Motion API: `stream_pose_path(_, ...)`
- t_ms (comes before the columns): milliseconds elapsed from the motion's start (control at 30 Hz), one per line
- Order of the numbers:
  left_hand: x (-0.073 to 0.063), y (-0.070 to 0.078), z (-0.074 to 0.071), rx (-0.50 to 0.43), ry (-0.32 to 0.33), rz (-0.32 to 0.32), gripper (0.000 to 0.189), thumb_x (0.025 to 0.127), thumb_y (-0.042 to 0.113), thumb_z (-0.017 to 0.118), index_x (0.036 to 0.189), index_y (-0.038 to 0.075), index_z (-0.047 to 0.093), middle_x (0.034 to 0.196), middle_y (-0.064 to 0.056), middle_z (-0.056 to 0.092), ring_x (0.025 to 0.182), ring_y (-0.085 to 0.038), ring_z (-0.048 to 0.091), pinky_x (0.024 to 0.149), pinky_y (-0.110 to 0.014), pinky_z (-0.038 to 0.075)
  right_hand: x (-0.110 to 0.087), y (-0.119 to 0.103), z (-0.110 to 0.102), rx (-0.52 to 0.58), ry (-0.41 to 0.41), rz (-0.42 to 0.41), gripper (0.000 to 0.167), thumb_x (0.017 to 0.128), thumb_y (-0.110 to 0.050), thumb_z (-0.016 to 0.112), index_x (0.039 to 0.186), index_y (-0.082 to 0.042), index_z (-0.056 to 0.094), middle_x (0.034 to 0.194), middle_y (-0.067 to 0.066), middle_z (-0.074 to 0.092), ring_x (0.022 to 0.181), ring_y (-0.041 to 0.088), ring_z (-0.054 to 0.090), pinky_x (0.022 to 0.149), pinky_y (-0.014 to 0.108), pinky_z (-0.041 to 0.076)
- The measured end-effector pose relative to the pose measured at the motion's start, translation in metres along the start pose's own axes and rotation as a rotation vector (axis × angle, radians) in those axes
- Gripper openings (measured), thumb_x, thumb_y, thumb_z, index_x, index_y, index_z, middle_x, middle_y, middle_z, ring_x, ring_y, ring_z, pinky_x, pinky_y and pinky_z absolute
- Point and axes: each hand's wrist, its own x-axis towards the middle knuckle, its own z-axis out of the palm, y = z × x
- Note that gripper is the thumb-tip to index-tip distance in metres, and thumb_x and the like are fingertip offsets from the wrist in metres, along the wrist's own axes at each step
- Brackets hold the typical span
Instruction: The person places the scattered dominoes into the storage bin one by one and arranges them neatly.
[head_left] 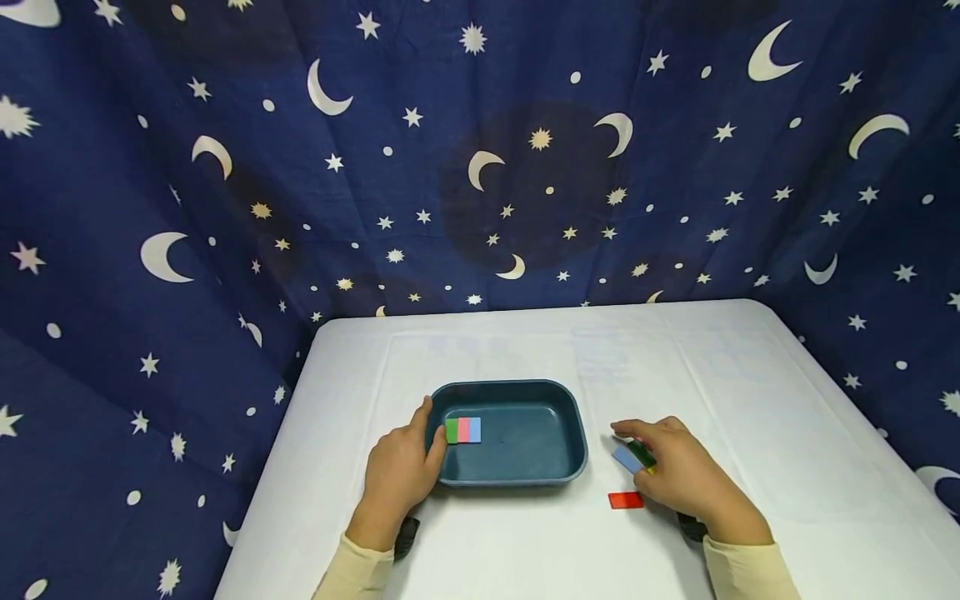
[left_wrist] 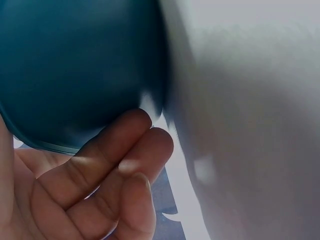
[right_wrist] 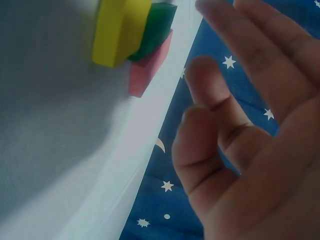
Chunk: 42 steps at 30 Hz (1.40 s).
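A dark teal tray lies on the table, and my left hand holds its left end, thumb over the rim and fingers along the outside. In the left wrist view several fingers curl against the tray's outer wall. My right hand hovers with parted fingers over a small group of flat blocks. A light blue block and a green block show beneath it. The right wrist view shows a yellow block and a pink block, apart from the visible fingers.
Inside the tray, at its left, green, pink and light blue blocks lie side by side. A red block lies in front of the right hand's group. A starry blue curtain surrounds the white table.
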Motion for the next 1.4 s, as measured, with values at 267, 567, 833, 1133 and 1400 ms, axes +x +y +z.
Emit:
stream_pose_path(267,-0.0017,0.0008,-0.0001,0.000,-0.020,-0.012,0.057,0.105,0.037,0.062,0.150,0.004,0.057,0.077,-0.015,0.072,0.057,-0.026,0.066,0.049,-0.040,0.049,-0.0054,0.0021,0.0056,0.006,-0.056,0.026,0.085,0.064,0.000,0.078,0.145,-0.020,0.063,0.124,-0.014,0.072,0.095,0.017,0.052,0.074,0.032,0.042)
stream_pose_path(567,-0.0010,0.0022,-0.0014,0.007,0.009,-0.004,0.056,0.104,0.037,0.063,0.149,0.004,0.059,0.079,-0.016,0.073,0.060,-0.028,0.068,0.050,-0.042,0.050,-0.0051,0.0062,0.0057,-0.003,-0.066,0.048,0.081,0.062,-0.004,0.081,0.140,-0.023,0.067,0.120,-0.015,0.074,0.093,0.015,0.052,0.071,0.032,0.042)
stream_pose_path(833,-0.0012,0.0023,-0.0010,0.014,0.002,-0.007,0.057,0.104,0.038,0.063,0.149,0.004,0.059,0.080,-0.016,0.074,0.060,-0.027,0.068,0.051,-0.041,0.050,-0.0065,0.0093,0.0047,0.027,-0.078,0.056,0.078,0.065,-0.005,0.082,0.139,-0.024,0.068,0.122,-0.016,0.073,0.093,0.015,0.051,0.076,0.033,0.044)
stream_pose_path(1133,-0.0015,0.0023,0.0000,0.010,0.024,-0.011,0.057,0.103,0.037,0.064,0.149,0.004,0.060,0.082,-0.017,0.074,0.062,-0.028,0.069,0.051,-0.042,0.051,-0.0037,0.0092,0.0022,0.019,-0.068,0.018,0.071,0.068,-0.004,0.080,0.136,-0.022,0.071,0.118,-0.019,0.074,0.094,0.014,0.053,0.078,0.033,0.044)
stream_pose_path(1400,-0.0020,0.0014,0.0012,0.010,0.044,0.011,0.056,0.103,0.036,0.064,0.149,0.004,0.060,0.078,-0.015,0.073,0.060,-0.028,0.068,0.050,-0.042,0.050,-0.0041,0.0085,0.0023,0.021,-0.044,0.019,0.067,0.069,-0.006,0.081,0.133,-0.019,0.072,0.115,-0.021,0.075,0.093,0.014,0.055,0.081,0.036,0.046)
